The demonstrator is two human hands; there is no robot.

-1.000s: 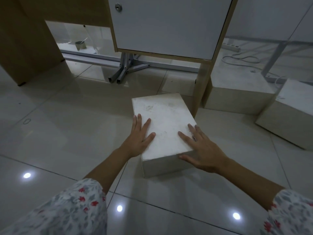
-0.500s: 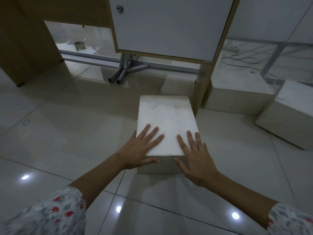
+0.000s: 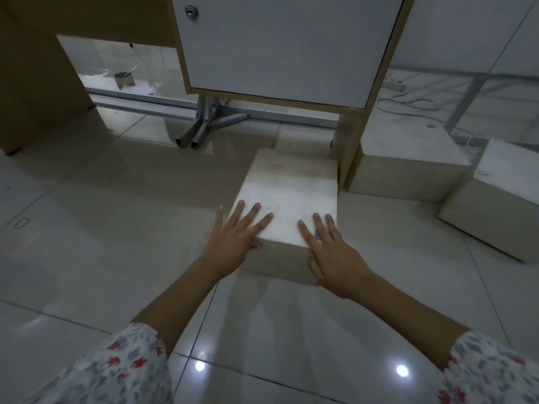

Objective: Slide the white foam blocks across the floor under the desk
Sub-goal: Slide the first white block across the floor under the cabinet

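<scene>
Small tin cup (image 3: 124, 80) seen far left, behind desk (image 3: 280, 45). Left hand (image 3: 233, 242) laid flat on near edge of white block (image 3: 287, 199), fingers straight and spread, nothing gripped. Block set on floor (image 3: 102, 228), far end under desk, touching desk leg (image 3: 347, 147). Right hand (image 3: 335, 258) laid flat on same block, fingers straight. Two more blocks (image 3: 408, 170) placed right of leg.

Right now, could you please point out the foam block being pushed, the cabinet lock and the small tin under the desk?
foam block (image 3: 287, 196): head view, top face.
cabinet lock (image 3: 191, 10): head view, keyhole.
small tin (image 3: 124, 80): head view, side wall.
</scene>
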